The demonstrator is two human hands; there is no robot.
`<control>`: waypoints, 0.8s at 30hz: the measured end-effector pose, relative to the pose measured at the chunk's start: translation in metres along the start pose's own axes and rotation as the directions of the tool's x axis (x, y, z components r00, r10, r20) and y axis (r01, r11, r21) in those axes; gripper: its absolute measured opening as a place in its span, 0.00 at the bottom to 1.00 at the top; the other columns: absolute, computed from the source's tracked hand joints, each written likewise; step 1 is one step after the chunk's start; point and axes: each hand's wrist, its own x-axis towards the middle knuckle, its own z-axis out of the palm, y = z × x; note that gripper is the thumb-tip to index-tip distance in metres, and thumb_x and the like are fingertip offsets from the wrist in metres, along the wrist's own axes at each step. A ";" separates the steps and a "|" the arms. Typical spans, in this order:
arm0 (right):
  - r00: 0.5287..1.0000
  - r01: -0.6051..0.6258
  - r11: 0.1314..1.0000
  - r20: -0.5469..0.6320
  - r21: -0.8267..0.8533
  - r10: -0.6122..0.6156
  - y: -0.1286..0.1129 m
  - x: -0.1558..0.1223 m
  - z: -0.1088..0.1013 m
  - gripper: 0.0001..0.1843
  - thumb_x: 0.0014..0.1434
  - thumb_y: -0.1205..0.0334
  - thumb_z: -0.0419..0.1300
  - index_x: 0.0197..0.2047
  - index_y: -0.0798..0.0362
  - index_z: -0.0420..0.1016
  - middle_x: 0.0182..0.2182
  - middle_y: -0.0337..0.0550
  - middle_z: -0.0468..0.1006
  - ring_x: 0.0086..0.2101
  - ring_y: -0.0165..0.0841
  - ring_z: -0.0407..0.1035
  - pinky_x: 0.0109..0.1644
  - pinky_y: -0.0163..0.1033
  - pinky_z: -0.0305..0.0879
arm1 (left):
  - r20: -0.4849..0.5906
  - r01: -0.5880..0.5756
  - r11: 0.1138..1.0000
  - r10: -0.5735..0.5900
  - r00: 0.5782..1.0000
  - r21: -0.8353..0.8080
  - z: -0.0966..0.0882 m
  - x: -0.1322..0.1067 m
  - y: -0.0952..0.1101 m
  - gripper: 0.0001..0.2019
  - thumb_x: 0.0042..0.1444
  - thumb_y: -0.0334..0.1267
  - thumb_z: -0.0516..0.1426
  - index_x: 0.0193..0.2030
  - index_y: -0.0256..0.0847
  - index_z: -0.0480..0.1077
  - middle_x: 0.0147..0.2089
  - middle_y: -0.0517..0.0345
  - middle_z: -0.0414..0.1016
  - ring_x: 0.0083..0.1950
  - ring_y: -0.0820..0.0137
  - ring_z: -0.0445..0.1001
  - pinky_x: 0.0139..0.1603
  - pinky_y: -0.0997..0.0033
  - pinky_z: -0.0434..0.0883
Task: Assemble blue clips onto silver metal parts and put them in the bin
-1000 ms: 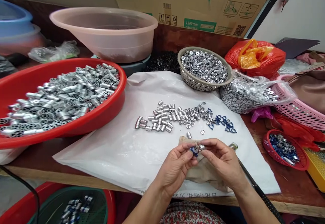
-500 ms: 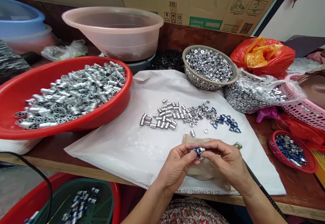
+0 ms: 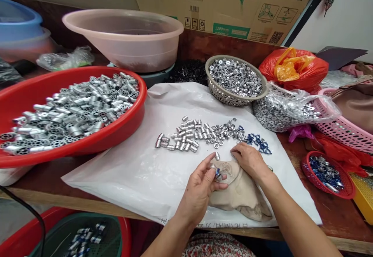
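A green label (image 3: 231, 30) on the cardboard carton (image 3: 233, 0) at top centre reads "1200mm"; upside-down print along the lower edge of the white sheet (image 3: 116, 171) looks like Chinese, though too blurred to read

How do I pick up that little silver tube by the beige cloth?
Pinch the silver tube by its curved side, between finger and thumb, coming down from above. It is short and round, so that smooth wall looks like the easiest place to hold. The person's left hand and right hand sit close on either side, so above seems the freest way in.
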 end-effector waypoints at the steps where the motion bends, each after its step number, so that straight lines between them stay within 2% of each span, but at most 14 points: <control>1: 1.000 0.004 1.000 0.010 0.009 -0.004 0.001 0.003 0.000 0.07 0.53 0.67 0.57 0.31 0.50 0.77 0.31 0.42 0.77 0.32 0.35 0.72 0.38 0.40 0.67 | 0.006 0.000 1.000 0.000 1.000 -0.012 0.001 0.001 0.002 0.19 0.48 0.39 0.64 0.49 0.43 0.72 0.37 0.58 0.70 0.34 0.72 0.72 0.34 0.73 0.71; 4: 1.000 0.019 0.998 -0.005 0.060 -0.019 -0.008 -0.002 -0.002 0.10 0.57 0.65 0.54 0.41 0.51 0.74 0.34 0.43 0.76 0.31 0.33 0.72 0.37 0.39 0.69 | 0.046 0.030 0.999 -0.028 0.999 -0.037 0.001 0.003 0.004 0.14 0.45 0.38 0.65 0.40 0.37 0.75 0.34 0.58 0.70 0.30 0.78 0.68 0.28 0.80 0.65; 7: 0.994 0.096 0.971 -0.064 0.221 -0.084 -0.028 -0.023 -0.006 0.12 0.60 0.61 0.53 0.46 0.50 0.72 0.38 0.45 0.74 0.35 0.32 0.72 0.37 0.37 0.70 | 0.088 0.081 0.996 -0.077 0.993 -0.045 0.001 0.005 0.002 0.15 0.42 0.37 0.67 0.39 0.36 0.76 0.33 0.58 0.70 0.28 0.79 0.66 0.25 0.81 0.62; 10: 0.981 0.193 0.920 -0.090 0.341 -0.173 -0.043 -0.043 -0.005 0.11 0.60 0.61 0.56 0.45 0.48 0.74 0.40 0.45 0.75 0.42 0.34 0.71 0.44 0.38 0.70 | 0.102 0.091 0.993 -0.083 0.991 -0.071 0.002 0.006 0.000 0.14 0.39 0.35 0.68 0.35 0.36 0.76 0.32 0.60 0.70 0.27 0.80 0.65 0.25 0.81 0.63; 14: 0.966 0.259 0.892 -0.091 0.371 -0.243 -0.046 -0.059 0.000 0.18 0.62 0.67 0.52 0.53 0.44 0.70 0.47 0.43 0.75 0.48 0.34 0.69 0.53 0.41 0.67 | 0.124 0.139 0.985 -0.126 0.984 -0.102 0.002 0.007 -0.002 0.13 0.39 0.34 0.68 0.34 0.35 0.76 0.30 0.59 0.72 0.28 0.78 0.67 0.26 0.80 0.65; 20: 0.984 0.164 0.872 -0.138 0.462 -0.112 -0.042 -0.062 -0.001 0.11 0.59 0.64 0.57 0.46 0.48 0.73 0.41 0.43 0.77 0.41 0.34 0.72 0.44 0.38 0.71 | 0.151 0.138 0.983 -0.119 0.981 -0.121 0.003 0.004 -0.002 0.12 0.40 0.33 0.68 0.33 0.34 0.76 0.33 0.57 0.75 0.33 0.76 0.70 0.31 0.80 0.68; 24: 0.972 0.235 0.860 -0.118 0.453 -0.203 -0.044 -0.061 -0.008 0.12 0.59 0.66 0.56 0.46 0.47 0.74 0.40 0.43 0.77 0.43 0.34 0.71 0.47 0.40 0.68 | 0.153 0.126 0.984 -0.106 0.983 -0.125 0.003 0.003 0.000 0.12 0.39 0.32 0.68 0.33 0.34 0.76 0.35 0.56 0.76 0.33 0.77 0.71 0.32 0.80 0.69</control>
